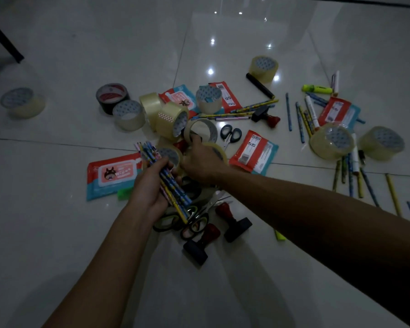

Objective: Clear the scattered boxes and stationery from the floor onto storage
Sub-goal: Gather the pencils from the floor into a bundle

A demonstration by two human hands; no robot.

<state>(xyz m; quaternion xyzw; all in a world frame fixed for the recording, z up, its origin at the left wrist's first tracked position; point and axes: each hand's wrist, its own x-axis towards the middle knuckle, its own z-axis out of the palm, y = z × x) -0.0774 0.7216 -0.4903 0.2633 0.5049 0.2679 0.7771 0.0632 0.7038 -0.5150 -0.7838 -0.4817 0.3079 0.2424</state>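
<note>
1. The task looks barely begun — nearly everything lies on the tiled floor (81, 55), and no storage shows in this view.

2. The left hand (152, 183) grips a bundle of patterned pencils (168, 178), fingers curled round them, held just above the pile in the middle.

3. The right hand (199, 159) reaches into the cluster of tape rolls, its fingers hooked into the core of a clear tape roll (201, 131); whether the roll is off the floor I cannot tell.

4. Left to gather, as I judge it: clear tape rolls near the middle, one clear roll far left (21, 102) well apart from the rest, a black tape roll (111, 95), another clear roll at the top (264, 67), and two at the right (331, 140).

5. Loose pencils and markers (308, 117) are scattered at the right, beside a yellow highlighter (317, 89).

6. Scissors (230, 134) lie just right of the right hand; more scissors and red-and-black stamps (234, 221) lie under the forearms.

7. No boxes show plainly — only flat packets.

8. Writing: the wipes packet (114, 174) at the left carries a cartoon animal and a word that looks like "Wipes", too dim to be sure. The other red-and-teal packets (253, 152) show white label panels whose print is too small to read. The tape cores bear a dotted pattern, no legible brand.
</note>
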